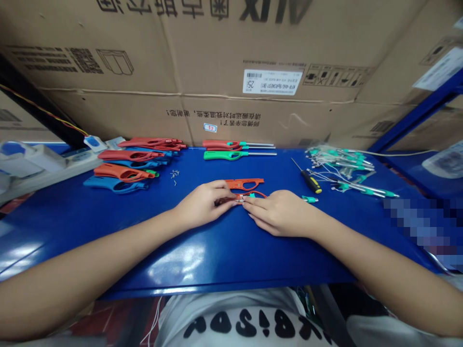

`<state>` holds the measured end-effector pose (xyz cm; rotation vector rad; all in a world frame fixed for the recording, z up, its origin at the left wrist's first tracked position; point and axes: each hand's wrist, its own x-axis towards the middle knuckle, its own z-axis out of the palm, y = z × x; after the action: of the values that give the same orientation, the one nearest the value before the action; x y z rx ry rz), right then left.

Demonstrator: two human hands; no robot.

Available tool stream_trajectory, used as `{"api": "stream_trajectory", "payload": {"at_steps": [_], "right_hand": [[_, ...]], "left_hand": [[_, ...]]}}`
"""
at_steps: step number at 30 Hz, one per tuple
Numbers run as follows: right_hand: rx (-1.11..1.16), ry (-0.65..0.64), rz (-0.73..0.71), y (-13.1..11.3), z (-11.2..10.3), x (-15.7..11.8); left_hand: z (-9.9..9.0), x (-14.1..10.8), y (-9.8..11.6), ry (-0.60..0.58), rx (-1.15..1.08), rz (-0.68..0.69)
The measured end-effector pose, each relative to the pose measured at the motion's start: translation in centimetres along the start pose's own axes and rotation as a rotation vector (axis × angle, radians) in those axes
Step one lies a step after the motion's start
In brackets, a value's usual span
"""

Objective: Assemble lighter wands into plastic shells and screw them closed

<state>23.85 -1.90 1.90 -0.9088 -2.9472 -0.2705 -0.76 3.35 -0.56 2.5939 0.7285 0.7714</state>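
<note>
At the middle of the blue table, my left hand point(207, 203) is closed on the left end of an orange lighter half point(239, 196) with small parts inside. My right hand point(280, 213) has its fingers pressed together on the same half, near a small green piece point(252, 195). Just beyond lies a second orange shell half point(237, 184), flat on the table. A metal tube with a green end point(310, 199) shows beside my right hand, partly hidden by it.
Red, orange and blue shells point(119, 171) lie back left, near small screws point(175, 174). Finished-looking lighters point(224, 155) lie by the cardboard box point(144, 106). A screwdriver point(311, 182) and wired green-and-metal parts point(343, 161) are right. A power strip point(77, 158) borders the left.
</note>
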Motion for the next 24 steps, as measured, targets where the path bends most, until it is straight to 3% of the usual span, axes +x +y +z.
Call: {"api": "stream_trajectory", "payload": {"at_steps": [8,24], "right_hand": [[0.008,-0.018,-0.006,0.15,-0.61,-0.12],[-0.052,0.052,-0.069,0.88,0.19,-0.21]], "left_hand": [[-0.01,0.03,0.11,-0.022,0.005,-0.027],[0.19,-0.06,0.45,0.007,-0.021,-0.073]]}}
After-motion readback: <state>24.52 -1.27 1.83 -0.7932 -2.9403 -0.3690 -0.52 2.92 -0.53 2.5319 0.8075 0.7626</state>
